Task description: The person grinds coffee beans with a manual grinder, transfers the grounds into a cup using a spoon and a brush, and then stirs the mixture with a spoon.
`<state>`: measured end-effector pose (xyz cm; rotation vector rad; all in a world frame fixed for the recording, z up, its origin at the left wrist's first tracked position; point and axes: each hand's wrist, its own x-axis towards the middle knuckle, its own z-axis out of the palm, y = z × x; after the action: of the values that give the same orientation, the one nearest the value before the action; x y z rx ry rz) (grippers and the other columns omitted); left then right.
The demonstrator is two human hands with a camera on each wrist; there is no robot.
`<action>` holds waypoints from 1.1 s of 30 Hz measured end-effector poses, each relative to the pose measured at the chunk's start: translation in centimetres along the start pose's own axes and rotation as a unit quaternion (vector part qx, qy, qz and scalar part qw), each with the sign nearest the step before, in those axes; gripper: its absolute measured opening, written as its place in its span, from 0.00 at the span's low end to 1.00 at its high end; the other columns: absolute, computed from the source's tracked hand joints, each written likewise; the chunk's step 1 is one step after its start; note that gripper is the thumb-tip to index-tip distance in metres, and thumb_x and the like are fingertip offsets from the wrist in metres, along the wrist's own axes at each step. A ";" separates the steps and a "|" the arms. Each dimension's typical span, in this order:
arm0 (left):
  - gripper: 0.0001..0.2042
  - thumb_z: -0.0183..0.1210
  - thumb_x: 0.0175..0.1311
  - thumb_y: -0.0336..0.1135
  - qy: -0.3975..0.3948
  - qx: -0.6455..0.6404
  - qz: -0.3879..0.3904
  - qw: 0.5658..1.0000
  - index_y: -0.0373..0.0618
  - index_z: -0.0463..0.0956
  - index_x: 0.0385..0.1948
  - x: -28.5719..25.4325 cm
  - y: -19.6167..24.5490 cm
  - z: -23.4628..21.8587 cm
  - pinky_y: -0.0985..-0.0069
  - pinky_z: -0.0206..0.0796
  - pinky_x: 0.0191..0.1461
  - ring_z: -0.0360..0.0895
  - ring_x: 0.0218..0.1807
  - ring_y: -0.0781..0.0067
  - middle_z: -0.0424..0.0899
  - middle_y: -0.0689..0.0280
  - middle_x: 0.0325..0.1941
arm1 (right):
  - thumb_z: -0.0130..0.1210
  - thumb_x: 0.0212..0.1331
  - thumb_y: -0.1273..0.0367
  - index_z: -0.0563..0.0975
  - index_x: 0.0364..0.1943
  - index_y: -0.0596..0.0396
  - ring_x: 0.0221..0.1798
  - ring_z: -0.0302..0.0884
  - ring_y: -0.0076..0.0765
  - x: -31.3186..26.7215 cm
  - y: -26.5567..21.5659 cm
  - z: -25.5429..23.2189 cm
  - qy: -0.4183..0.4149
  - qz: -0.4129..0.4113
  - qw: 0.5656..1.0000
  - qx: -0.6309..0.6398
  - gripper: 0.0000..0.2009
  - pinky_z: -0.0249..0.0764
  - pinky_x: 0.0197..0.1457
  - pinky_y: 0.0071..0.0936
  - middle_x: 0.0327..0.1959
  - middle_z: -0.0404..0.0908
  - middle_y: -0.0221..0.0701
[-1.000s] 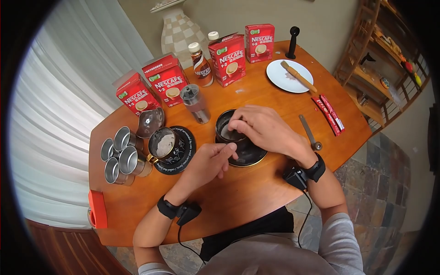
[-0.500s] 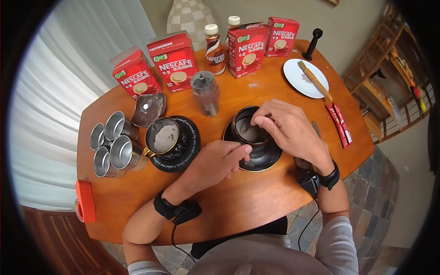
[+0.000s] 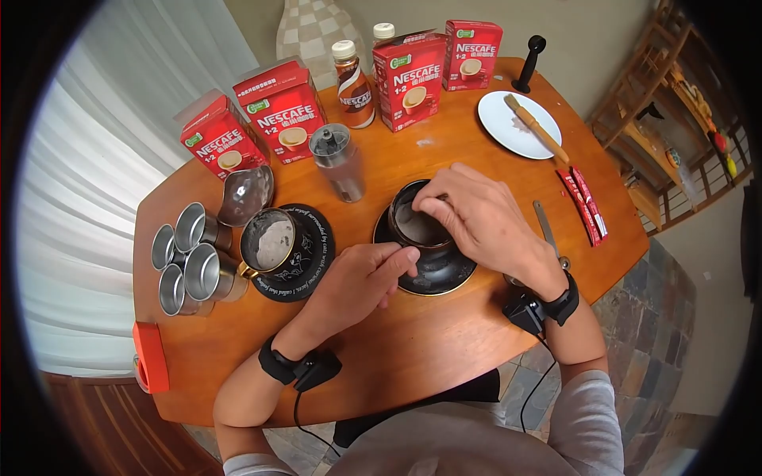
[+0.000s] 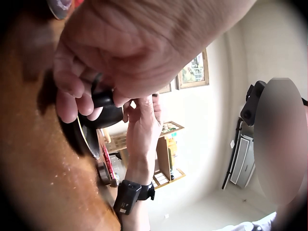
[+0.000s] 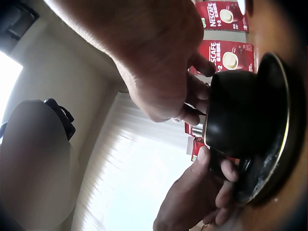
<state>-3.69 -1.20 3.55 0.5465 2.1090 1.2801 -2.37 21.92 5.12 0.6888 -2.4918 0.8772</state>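
A black cup (image 3: pixel 418 224) with greyish contents stands on a black, gold-edged saucer (image 3: pixel 435 279). My left hand (image 3: pixel 355 279) pinches the cup's handle, thumb on top, as the right wrist view also shows. Over the cup's far-right rim, my right hand (image 3: pixel 488 222) has its fingers bent down toward the inside; I cannot tell whether they pinch anything. In the right wrist view, the dark cup wall (image 5: pixel 233 113) is just below the right fingertips. To the left, a second cup (image 3: pixel 270 240) holding pale grey powder sits on a printed black coaster (image 3: pixel 316 238).
Several metal cups (image 3: pixel 202 271) stand at left beside a glossy bowl (image 3: pixel 246 196). A grinder-like cylinder (image 3: pixel 337 163), red boxes (image 3: pixel 409 79) and a bottle (image 3: pixel 355 87) stand behind. At right are a white plate (image 3: pixel 496 131) with a brush (image 3: pixel 536 127), red sachets (image 3: pixel 582 206) and a metal scoop (image 3: pixel 544 226).
The head view has shifted slightly. My left hand keeps its hold on the cup's handle, while the right hand's fingers move a little over the rim.
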 end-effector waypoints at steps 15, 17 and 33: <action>0.23 0.51 0.82 0.49 0.008 -0.002 0.007 1.000 0.37 0.82 0.35 0.0 0.0 0.2 0.78 0.68 0.28 0.77 0.22 0.79 0.75 0.69 0.20 | 0.57 0.71 0.65 0.82 0.36 0.58 0.41 0.82 0.52 0.2 -0.5 -1.9 -0.043 0.065 0.996 0.039 0.10 0.77 0.44 0.42 0.32 0.83 0.39; 0.23 0.51 0.82 0.49 0.012 -0.002 0.001 1.000 0.37 0.82 0.35 -0.1 0.0 0.2 0.78 0.68 0.28 0.77 0.22 0.79 0.75 0.69 0.20 | 0.56 0.71 0.66 0.82 0.36 0.59 0.42 0.82 0.52 0.1 -0.7 -0.9 -0.032 0.047 0.998 0.040 0.10 0.77 0.45 0.42 0.34 0.85 0.41; 0.22 0.53 0.81 0.49 0.013 -0.006 -0.003 1.000 0.37 0.82 0.35 -0.1 0.0 0.3 0.78 0.68 0.29 0.76 0.22 0.80 0.75 0.70 0.21 | 0.57 0.71 0.65 0.83 0.36 0.57 0.38 0.81 0.48 0.2 -0.6 -0.6 -0.020 0.059 0.996 0.055 0.10 0.76 0.41 0.41 0.32 0.84 0.37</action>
<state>-3.41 -1.06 3.49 0.5204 2.1225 1.3015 -2.05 21.90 5.94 0.6040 -2.5573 1.0612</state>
